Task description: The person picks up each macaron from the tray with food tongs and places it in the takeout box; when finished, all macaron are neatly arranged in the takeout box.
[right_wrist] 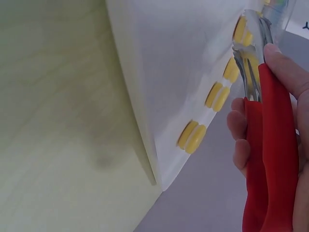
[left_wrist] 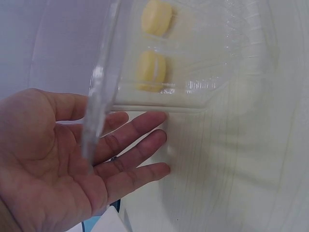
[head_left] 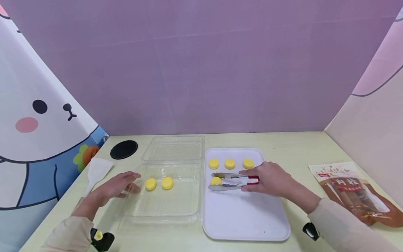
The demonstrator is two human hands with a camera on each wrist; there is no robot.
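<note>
My right hand (head_left: pixel 271 179) grips red-handled metal tongs (head_left: pixel 231 182) over the white tray (head_left: pixel 245 220). The tong tips stand apart on either side of a yellow macaron (head_left: pixel 215 181) at the tray's left. Behind it, three more macarons (head_left: pixel 229 163) form a row; their pale filling shows in the right wrist view, where the red handles (right_wrist: pixel 277 154) lie in the palm. My left hand (head_left: pixel 118 187), fingers loosely extended, is at the left edge of the clear plastic box (head_left: pixel 176 206). Two macarons (head_left: pixel 167 182) sit inside that box, seen also beyond my left hand (left_wrist: pixel 63 159) in its wrist view.
The box's clear lid (head_left: pixel 174 148) lies folded back behind it. At the far left are a black round disc (head_left: pixel 124 149) and a white spatula (head_left: pixel 98 171). A brown and white food packet (head_left: pixel 355 192) lies right of the tray. A purple backdrop (head_left: pixel 201 70) closes off the table's back.
</note>
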